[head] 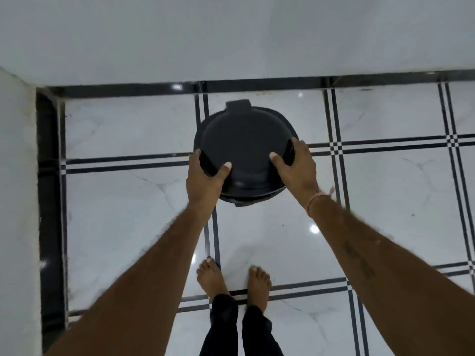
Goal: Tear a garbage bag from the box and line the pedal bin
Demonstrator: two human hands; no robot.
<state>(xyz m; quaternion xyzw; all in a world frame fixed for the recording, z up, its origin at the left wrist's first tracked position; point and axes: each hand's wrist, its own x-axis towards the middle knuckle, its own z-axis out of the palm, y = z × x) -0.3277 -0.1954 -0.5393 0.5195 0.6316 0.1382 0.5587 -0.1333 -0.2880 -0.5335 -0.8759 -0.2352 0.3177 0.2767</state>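
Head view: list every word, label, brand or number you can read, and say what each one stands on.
No text can be read.
Pedal bin: plain black lid, no label or brand shows.
Right forearm: a dark line of marks, too blurred to read.
Floor tiles and wall: no writing.

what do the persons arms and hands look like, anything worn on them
Both forearms are bare, with no sleeves and no gloves. The left hand wears nothing that shows. The right hand has a thin pinkish-orange thread tied round the wrist, its loose end sticking out to the side. A line of dark tattooed lettering runs along the right forearm, too blurred to read. No rings or watch show.
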